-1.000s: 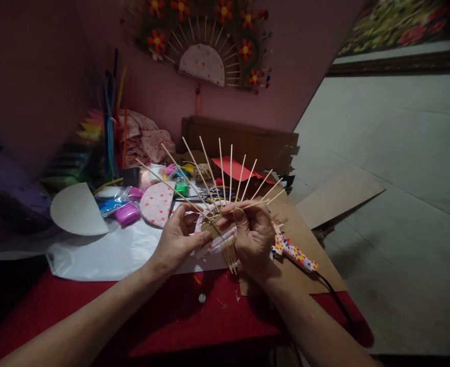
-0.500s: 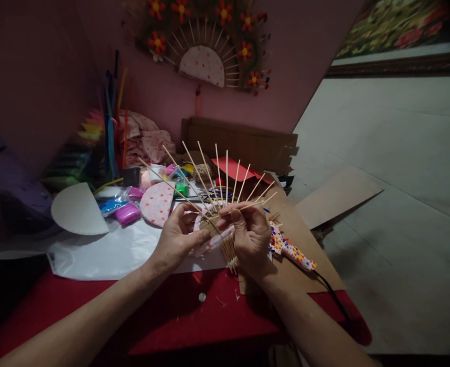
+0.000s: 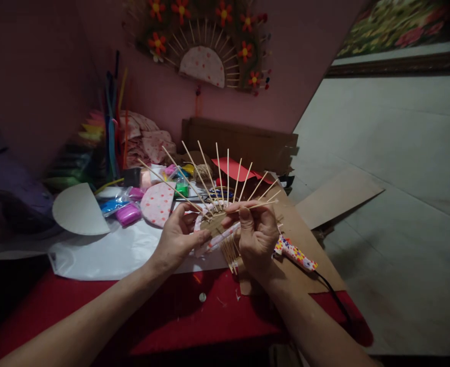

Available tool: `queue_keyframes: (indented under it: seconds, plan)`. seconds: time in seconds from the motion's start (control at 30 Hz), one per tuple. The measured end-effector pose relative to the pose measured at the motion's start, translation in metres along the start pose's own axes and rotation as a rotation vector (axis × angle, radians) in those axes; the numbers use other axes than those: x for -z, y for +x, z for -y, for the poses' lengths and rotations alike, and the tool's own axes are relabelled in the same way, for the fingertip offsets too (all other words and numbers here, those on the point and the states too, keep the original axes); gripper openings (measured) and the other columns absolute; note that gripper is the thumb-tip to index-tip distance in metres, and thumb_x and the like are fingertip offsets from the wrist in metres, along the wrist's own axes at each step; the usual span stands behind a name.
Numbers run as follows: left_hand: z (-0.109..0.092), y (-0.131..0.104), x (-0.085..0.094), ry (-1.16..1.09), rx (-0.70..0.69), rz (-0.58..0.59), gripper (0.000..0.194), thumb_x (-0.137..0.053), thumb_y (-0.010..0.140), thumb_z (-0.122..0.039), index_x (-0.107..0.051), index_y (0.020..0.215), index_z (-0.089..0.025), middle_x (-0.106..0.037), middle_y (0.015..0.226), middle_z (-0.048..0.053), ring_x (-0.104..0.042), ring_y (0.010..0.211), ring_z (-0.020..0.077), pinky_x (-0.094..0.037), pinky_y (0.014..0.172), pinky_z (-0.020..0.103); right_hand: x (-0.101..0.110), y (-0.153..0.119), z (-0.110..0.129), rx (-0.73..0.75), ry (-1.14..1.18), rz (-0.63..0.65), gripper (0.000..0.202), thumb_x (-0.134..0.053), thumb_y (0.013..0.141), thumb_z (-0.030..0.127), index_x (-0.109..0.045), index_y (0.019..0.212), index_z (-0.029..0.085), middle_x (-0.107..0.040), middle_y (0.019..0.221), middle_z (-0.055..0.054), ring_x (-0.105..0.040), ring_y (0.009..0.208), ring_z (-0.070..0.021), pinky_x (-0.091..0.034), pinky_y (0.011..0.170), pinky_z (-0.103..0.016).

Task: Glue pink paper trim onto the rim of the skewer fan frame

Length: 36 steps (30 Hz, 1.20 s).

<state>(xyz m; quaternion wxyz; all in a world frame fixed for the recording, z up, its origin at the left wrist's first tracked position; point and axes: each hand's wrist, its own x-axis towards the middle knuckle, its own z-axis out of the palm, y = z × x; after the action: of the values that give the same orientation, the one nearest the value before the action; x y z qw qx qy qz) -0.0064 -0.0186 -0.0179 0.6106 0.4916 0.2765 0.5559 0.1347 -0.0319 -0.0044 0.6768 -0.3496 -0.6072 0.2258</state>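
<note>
My left hand grips the left edge of a half-round cardboard piece with polka-dot cloth folded over its rim. Several thin wooden sticks fan out from its curved edge. My right hand pinches another wooden stick, which points to the right over the piece's right side. The fingers hide the inner end of that stick and part of the cardboard. Below the piece lies a bundle of loose sticks. A flower-patterned glue gun rests right of my right hand, its front partly hidden.
A brown cardboard sheet and white plastic sheet cover parts of the red table. A polka-dot half-round, white half-round and colourful packets lie left. A finished stick-and-flower piece hangs on the wall.
My right hand has shifted slightly right with its stick, uncovering more of the cardboard. My left hand stays almost in place on the piece.
</note>
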Motion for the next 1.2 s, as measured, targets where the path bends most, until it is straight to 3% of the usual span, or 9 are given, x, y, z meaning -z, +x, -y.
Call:
queue_keyframes:
  seconds: [0.43,0.63,1.2]
  plan:
    - [0.0016,0.0007,0.0010,0.019,0.003,-0.005,0.041,-0.072,0.058,-0.012,-0.045,0.088,-0.018,-0.063,0.085,0.004,-0.061,0.079,0.0180,-0.049,0.064,0.027,-0.0005,-0.0015,-0.0003,0.023,-0.025,0.051,0.010,-0.043,0.087,0.015,-0.051,0.085,0.020,-0.056,0.082,0.000,-0.060,0.058,-0.0091,-0.051,0.055,-0.026]
    - [0.0014,0.0002,0.0005,0.014,0.011,0.002,0.041,-0.072,0.059,-0.013,-0.044,0.089,-0.018,-0.063,0.085,0.004,-0.062,0.079,0.0195,-0.049,0.062,0.027,-0.0011,-0.0017,-0.0012,0.031,-0.011,0.018,0.009,-0.043,0.087,0.015,-0.050,0.085,0.021,-0.057,0.083,0.000,-0.059,0.057,-0.0086,-0.050,0.053,-0.025]
    - [-0.0011,-0.0020,-0.0021,0.091,0.001,0.017,0.041,-0.069,0.062,-0.013,-0.043,0.092,-0.018,-0.063,0.080,0.002,-0.061,0.071,0.0154,-0.049,0.057,0.025,-0.0020,-0.0055,0.0000,0.073,0.011,0.014,0.011,-0.041,0.087,0.014,-0.050,0.089,0.021,-0.057,0.088,-0.001,-0.060,0.060,-0.0095,-0.053,0.059,-0.029]
